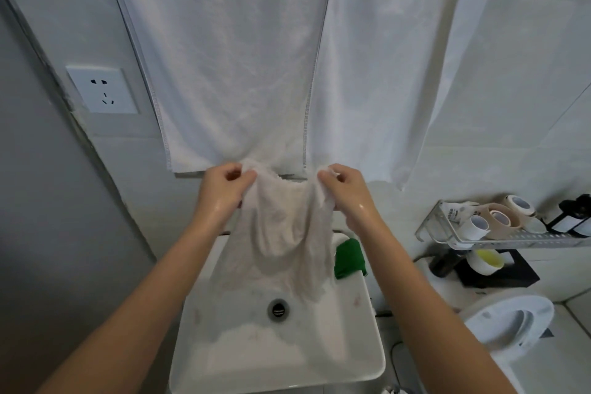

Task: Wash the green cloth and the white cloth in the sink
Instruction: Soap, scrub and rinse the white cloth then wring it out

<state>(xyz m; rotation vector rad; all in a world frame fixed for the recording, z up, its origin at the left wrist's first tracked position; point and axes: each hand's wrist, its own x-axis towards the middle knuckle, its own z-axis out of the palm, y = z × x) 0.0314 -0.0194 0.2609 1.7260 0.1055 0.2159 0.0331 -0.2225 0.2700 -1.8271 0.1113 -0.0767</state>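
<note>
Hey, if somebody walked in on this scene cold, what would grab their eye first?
First, the wet white cloth stretched up over the white rectangular sink, its top corners pinched by the left hand and the right hand. Next, the bright green cloth bunched on the sink's far right rim. Behind hang large white towels on the wall.

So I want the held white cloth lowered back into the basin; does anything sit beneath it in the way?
Nothing visible does. The wet white cloth hangs from both hands over the bare white sink; the crumpled green cloth lies at the sink's right rear rim, aside.
</note>
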